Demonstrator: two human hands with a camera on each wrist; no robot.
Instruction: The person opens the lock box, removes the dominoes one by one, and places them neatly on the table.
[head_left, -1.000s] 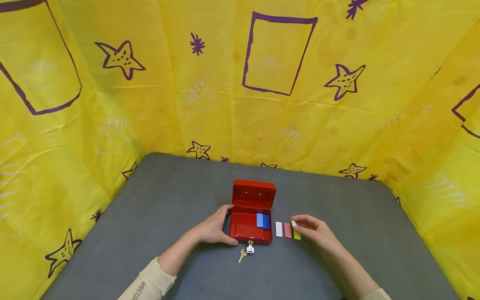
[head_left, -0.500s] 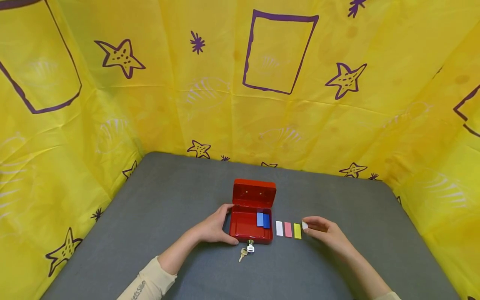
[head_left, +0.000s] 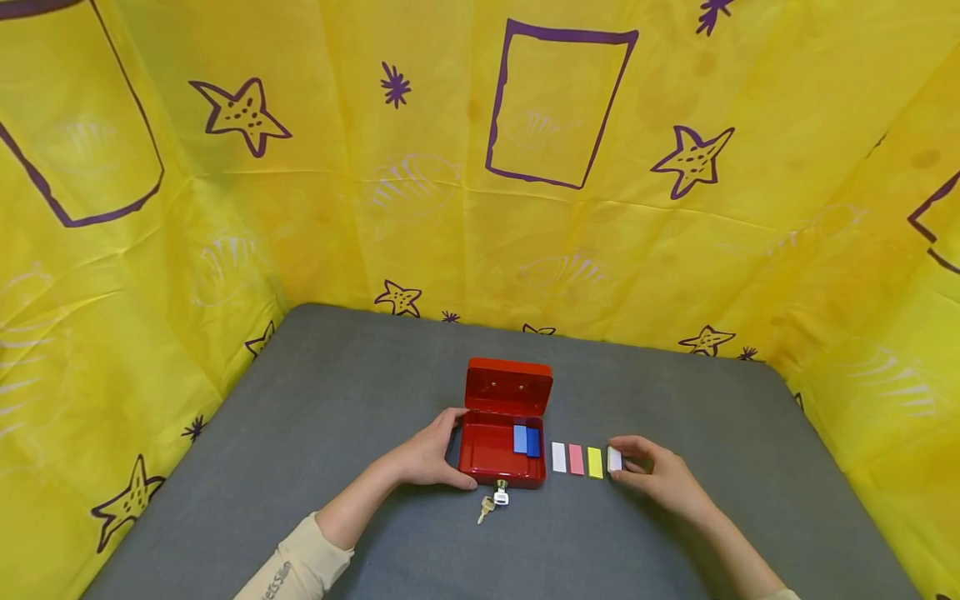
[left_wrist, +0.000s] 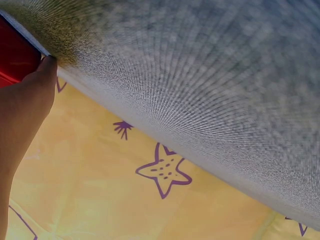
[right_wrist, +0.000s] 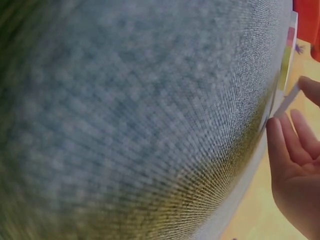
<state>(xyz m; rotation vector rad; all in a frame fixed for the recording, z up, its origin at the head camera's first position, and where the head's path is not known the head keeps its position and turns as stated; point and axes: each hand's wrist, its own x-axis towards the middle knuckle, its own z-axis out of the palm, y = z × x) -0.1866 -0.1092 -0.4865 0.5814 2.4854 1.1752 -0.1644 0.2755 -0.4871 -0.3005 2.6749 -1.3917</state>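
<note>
Rightward went the right hand [head_left: 658,472], from over the yellow block [head_left: 595,462] to a spot just beside it, thumb and finger pinching a tilted white block [head_left: 615,459] close to the gray desk [head_left: 360,375]. Steady at the other end, the left hand [head_left: 426,458] gripped the red cash box [head_left: 487,444], thumb at its front corner. That tilt looked like the danger: letting go too soon could have dropped the white block askew, and a drift leftward might have knocked the yellow one out of line.
</note>
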